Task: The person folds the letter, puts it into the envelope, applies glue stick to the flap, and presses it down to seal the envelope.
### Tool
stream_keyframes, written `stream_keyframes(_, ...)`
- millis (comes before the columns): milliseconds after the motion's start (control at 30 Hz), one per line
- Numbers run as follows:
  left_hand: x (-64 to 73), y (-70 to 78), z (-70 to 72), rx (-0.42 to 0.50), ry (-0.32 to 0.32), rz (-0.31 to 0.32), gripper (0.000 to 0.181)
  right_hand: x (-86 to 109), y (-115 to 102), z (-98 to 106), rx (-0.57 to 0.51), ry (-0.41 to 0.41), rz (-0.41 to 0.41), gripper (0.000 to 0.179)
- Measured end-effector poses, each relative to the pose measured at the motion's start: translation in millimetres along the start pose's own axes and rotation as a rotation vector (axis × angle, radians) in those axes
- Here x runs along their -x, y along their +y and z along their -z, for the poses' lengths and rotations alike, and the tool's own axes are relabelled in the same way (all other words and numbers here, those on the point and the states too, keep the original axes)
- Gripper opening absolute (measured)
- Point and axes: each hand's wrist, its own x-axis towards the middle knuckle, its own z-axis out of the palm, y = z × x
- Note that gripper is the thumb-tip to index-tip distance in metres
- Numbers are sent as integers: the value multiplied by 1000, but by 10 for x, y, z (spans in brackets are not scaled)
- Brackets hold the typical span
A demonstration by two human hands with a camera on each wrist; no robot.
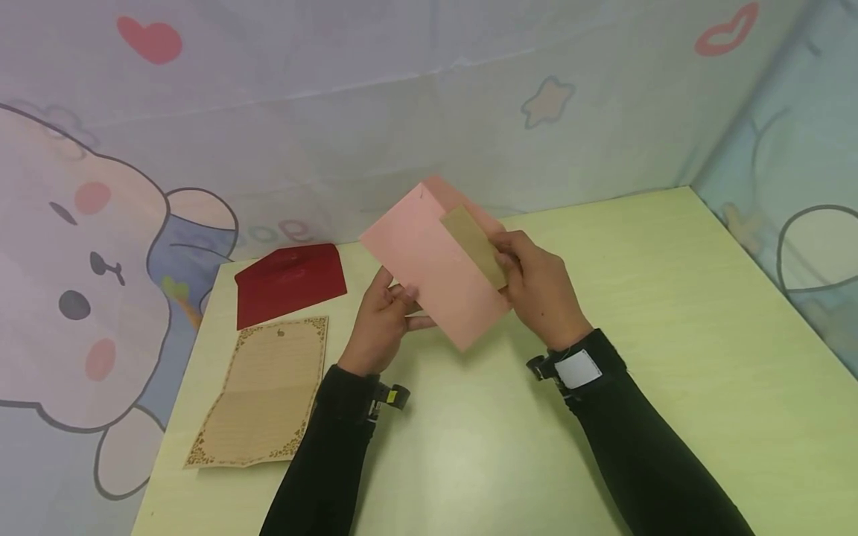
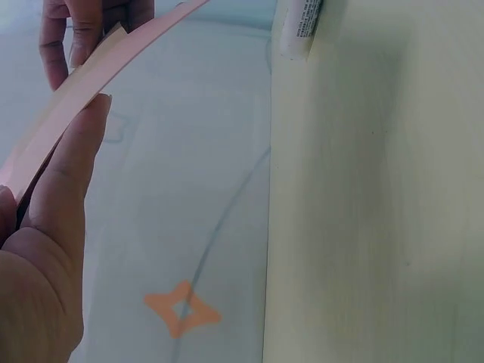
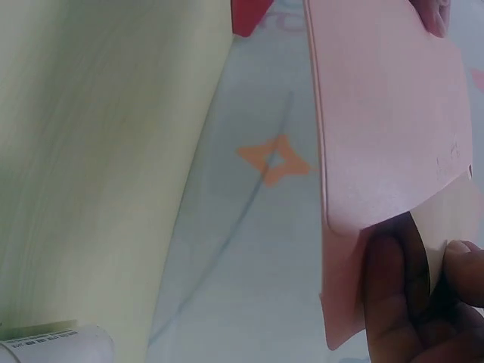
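A bordered sheet (image 1: 268, 394) and, behind it, a red envelope (image 1: 291, 289) are lying on the table (image 1: 684, 357). The left hand (image 1: 377, 327) is pinching a raised pink envelope (image 1: 429, 268); tan paper (image 1: 474, 246) is sitting, apparently partway, inside, the right hand (image 1: 541, 286) pinching that paper.

Hands (image 1: 377, 324) (image 1: 541, 289) apparently in all views

I am seeing smooth, matt paper in the pink envelope (image 1: 432, 264) and the tan sheet (image 1: 474, 242); the red paper envelope (image 1: 295, 290) is showing slight gloss. The surface (image 1: 684, 327) is looking smooth and softly shiny, the backdrop (image 1: 375, 126) like creased cloth, my sleeves (image 1: 637, 439) like matt fabric.
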Motion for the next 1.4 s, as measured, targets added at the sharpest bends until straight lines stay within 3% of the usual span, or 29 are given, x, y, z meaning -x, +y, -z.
stream_keyframes(400,19,21,-40,23,-6,-11,44,-2,-5,-33,65,26,61,23)
stream_keyframes(867,35,31,-78,42,-10,-21,47,6,-17,-38,-16,7,71,26)
stream_keyframes(1233,34,21,-111,44,1,-19,49,3,-12,-31,-2,11,131,23)
stream_keyframes(1400,33,14,-122,45,9,-24,49,-7,-25,-20,-34,-7,91,25)
